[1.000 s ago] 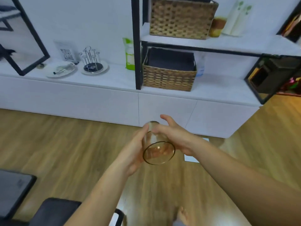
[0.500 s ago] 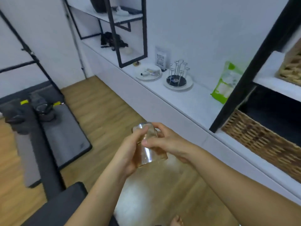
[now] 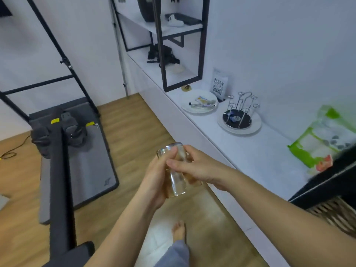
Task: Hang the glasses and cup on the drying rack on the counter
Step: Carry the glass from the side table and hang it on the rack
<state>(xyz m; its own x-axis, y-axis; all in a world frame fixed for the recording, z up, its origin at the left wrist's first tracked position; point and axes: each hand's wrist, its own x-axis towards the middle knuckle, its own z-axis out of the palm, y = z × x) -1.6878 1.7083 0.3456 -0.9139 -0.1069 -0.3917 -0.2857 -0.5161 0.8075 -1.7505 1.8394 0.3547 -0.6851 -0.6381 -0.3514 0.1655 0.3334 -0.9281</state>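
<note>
A clear amber-tinted glass [image 3: 176, 182] is held in front of me over the wooden floor, base up and mouth down. My left hand [image 3: 154, 180] grips its left side and my right hand [image 3: 194, 168] wraps its right side from above. The drying rack [image 3: 239, 112], thin metal prongs with ring tips on a round dark base in a white dish, stands bare on the white counter [image 3: 256, 153] up and to the right of my hands.
A white plate [image 3: 199, 104] with small items lies left of the rack, a QR-code card [image 3: 219, 86] behind it. A green bag [image 3: 319, 139] lies right of the rack. A black-framed shelf [image 3: 181, 45] rises at the counter's far end. A treadmill [image 3: 77, 147] stands left.
My view has swung left along the counter and come nearer; the rack now sits larger at upper right. Both hands keep hold of the glass, which has turned mouth-down.
</note>
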